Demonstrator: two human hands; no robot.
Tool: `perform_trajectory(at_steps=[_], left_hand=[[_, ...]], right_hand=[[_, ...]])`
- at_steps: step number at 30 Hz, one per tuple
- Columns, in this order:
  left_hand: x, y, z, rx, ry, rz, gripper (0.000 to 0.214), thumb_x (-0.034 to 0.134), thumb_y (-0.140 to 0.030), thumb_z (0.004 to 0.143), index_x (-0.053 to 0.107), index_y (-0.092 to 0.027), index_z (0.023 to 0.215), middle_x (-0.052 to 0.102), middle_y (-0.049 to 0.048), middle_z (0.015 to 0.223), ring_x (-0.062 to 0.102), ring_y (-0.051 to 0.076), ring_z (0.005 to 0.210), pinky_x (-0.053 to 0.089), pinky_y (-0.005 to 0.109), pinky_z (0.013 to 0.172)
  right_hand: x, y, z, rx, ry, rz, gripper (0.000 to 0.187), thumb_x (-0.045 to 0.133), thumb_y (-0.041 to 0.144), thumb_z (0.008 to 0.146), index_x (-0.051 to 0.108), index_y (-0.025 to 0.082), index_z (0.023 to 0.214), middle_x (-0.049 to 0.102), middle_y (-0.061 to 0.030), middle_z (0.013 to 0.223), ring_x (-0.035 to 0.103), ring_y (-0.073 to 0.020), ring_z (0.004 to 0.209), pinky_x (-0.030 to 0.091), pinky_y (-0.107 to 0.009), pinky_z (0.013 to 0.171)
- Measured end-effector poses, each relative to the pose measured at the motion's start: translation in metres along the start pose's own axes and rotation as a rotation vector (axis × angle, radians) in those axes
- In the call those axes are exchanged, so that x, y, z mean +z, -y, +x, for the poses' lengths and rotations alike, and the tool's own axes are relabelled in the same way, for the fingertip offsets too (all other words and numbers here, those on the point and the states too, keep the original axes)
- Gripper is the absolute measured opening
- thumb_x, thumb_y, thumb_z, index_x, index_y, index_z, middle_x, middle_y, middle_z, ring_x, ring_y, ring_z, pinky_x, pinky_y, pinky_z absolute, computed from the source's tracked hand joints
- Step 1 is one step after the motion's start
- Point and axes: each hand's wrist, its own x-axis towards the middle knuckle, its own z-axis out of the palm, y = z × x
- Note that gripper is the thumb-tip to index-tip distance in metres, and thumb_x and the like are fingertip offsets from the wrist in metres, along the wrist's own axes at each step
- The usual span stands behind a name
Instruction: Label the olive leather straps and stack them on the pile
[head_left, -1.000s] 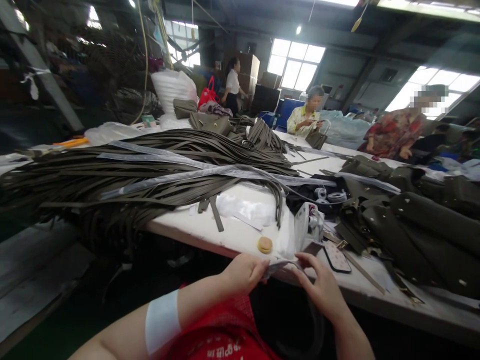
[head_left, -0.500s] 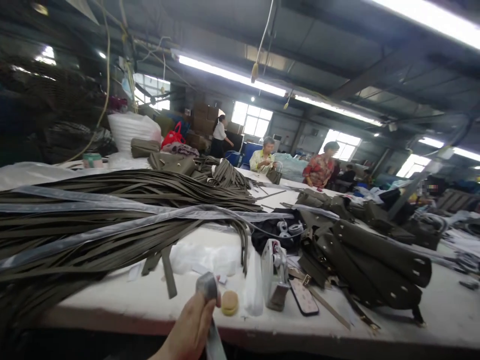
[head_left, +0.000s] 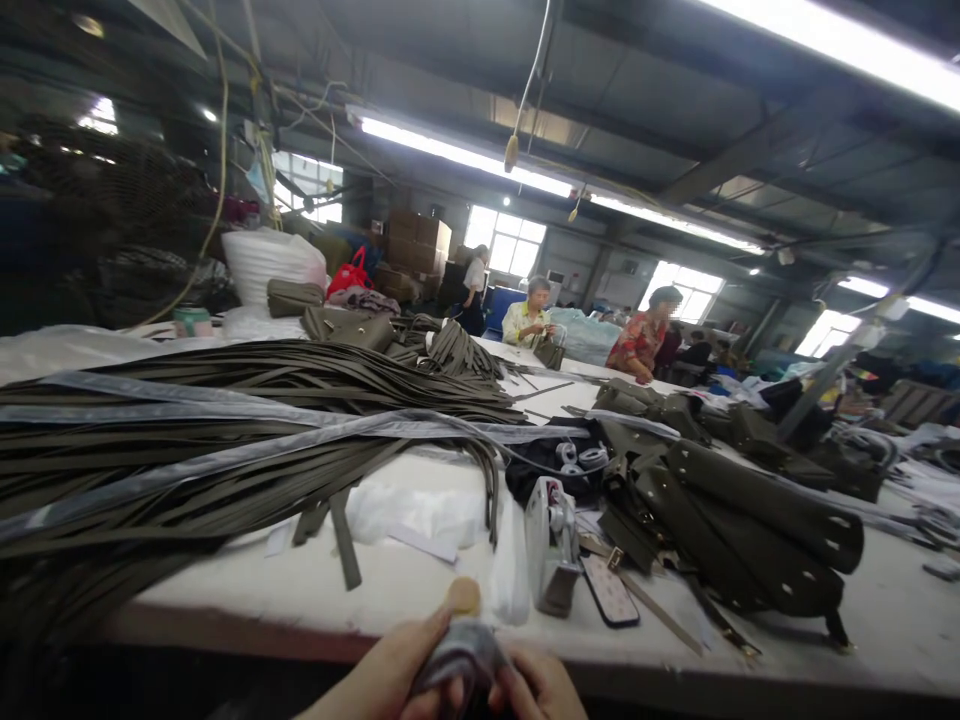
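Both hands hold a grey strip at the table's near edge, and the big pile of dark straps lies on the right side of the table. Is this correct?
Not quite. In the head view the pile of dark straps lies on the left side of the table, not the right. The rest holds: the left hand and right hand both hold the grey strip at the near edge.

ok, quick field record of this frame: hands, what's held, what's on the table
left hand: grips grey strip, bottom edge of view
right hand: on the same strip, fingers curled
grey strip: bunched between both hands
table: white top
strap pile: dark olive, left half of table
bag: olive, right side
phone: flat near front edge
round pad: tan, just beyond hands
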Motion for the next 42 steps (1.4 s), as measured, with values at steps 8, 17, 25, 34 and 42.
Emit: perform_trajectory(at_steps=[8, 17, 25, 34, 42], left_hand=[[-0.027, -0.044, -0.01, 0.085, -0.067, -0.65, 0.065, 0.024, -0.048, 0.102, 0.065, -0.006, 0.074, 0.024, -0.0102, 0.038, 0.02, 0.004, 0.032, 0.044, 0.019, 0.055], [-0.022, -0.007, 0.018, 0.628, -0.454, -0.015, 0.044, 0.049, -0.054, 0.091, 0.062, -0.013, 0.097, 0.06, 0.0045, 0.076, 0.055, 0.018, 0.073, 0.044, 0.034, 0.084], [-0.017, 0.031, 0.009, 0.453, -0.286, 1.042, 0.051, 0.041, -0.052, 0.093, 0.054, -0.02, 0.056, 0.051, 0.0024, 0.054, 0.048, 0.017, 0.055, 0.037, 0.029, 0.062], [-0.021, 0.023, 0.016, 0.059, 0.095, -0.165, 0.066, 0.053, -0.076, 0.077, 0.066, -0.011, 0.07, 0.032, -0.0094, 0.033, 0.032, 0.007, 0.032, 0.041, 0.023, 0.049], [-0.015, 0.035, 0.023, 0.204, 0.087, -0.613, 0.054, 0.068, -0.06, 0.078, 0.066, -0.011, 0.102, 0.061, 0.0016, 0.072, 0.061, 0.016, 0.066, 0.052, 0.027, 0.062]], right_hand=[[0.013, 0.019, -0.014, 0.171, 0.151, 0.155, 0.056, 0.059, 0.064, 0.08, 0.064, 0.018, 0.112, 0.065, -0.0055, 0.082, 0.06, -0.0204, 0.071, 0.051, -0.033, 0.069], [0.039, 0.073, -0.031, 0.072, 0.518, 0.328, 0.048, 0.044, 0.058, 0.092, 0.071, 0.018, 0.092, 0.067, -0.006, 0.079, 0.062, -0.0204, 0.078, 0.049, -0.031, 0.076], [-0.03, 0.045, -0.001, 0.153, 0.24, 0.058, 0.04, 0.051, 0.053, 0.09, 0.067, 0.017, 0.095, 0.063, -0.0029, 0.068, 0.057, -0.017, 0.058, 0.046, -0.03, 0.06], [0.001, 0.026, 0.008, 0.236, 0.335, 0.132, 0.069, 0.022, 0.073, 0.09, 0.059, 0.018, 0.073, 0.061, -0.002, 0.053, 0.046, -0.011, 0.035, 0.034, -0.023, 0.039], [0.047, 0.055, 0.016, 0.342, 0.077, 0.594, 0.066, 0.025, 0.08, 0.085, 0.053, 0.02, 0.091, 0.058, -0.0004, 0.05, 0.038, -0.01, 0.029, 0.022, -0.021, 0.028]])
